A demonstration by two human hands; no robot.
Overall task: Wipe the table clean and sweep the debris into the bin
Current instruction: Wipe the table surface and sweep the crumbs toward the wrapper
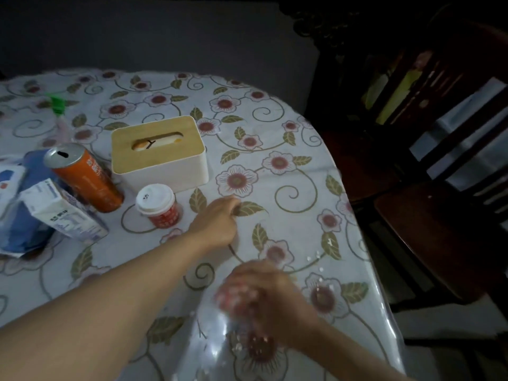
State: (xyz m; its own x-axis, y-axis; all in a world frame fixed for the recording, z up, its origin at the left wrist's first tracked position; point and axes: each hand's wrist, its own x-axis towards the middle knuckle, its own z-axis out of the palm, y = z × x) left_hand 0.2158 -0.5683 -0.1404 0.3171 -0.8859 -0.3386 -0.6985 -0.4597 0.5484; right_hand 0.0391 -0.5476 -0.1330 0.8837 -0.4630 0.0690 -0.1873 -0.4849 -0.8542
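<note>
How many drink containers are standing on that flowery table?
2. An orange can stands at the left, beside the tissue box. A small red cup with a white lid stands just in front of that box. Others may hide behind the blue bag.

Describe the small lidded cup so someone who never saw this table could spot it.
Find the white tissue box with the tan wooden lid, mid-table on the floral tablecloth. Just in front of it, right of the leaning orange can, stands the cup. It is the only short red container with a white domed lid; the left hand rests beside it.
</note>
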